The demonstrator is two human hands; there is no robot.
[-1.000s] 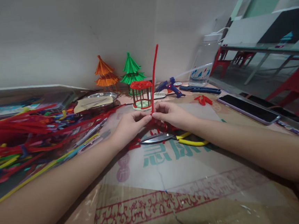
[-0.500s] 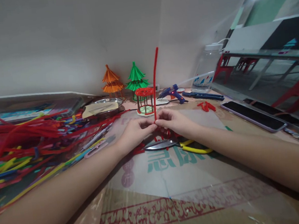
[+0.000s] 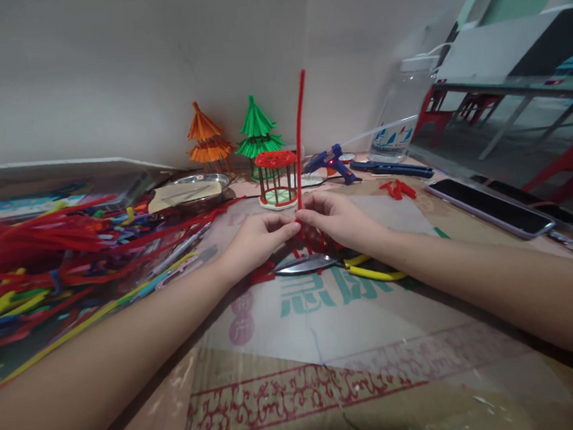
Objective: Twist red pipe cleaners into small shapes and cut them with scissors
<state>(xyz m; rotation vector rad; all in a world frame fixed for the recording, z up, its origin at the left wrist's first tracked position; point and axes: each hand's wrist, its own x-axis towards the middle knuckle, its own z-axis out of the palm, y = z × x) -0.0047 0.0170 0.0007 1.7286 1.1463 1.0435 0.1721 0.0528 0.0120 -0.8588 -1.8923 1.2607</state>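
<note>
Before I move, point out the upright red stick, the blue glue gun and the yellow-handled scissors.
Red stick (image 3: 299, 133): head view, middle of its upright length.
Glue gun (image 3: 330, 158): head view, blue body.
Scissors (image 3: 311, 264): head view, metal blade.

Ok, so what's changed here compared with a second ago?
Very little: the camera view shifts slightly, but nothing was visibly taken hold of or let go. The right hand still pinches the red pipe cleaner upright, with the left hand at its lower end. The yellow-handled scissors, glue gun and red-topped pavilion stay put.
</note>
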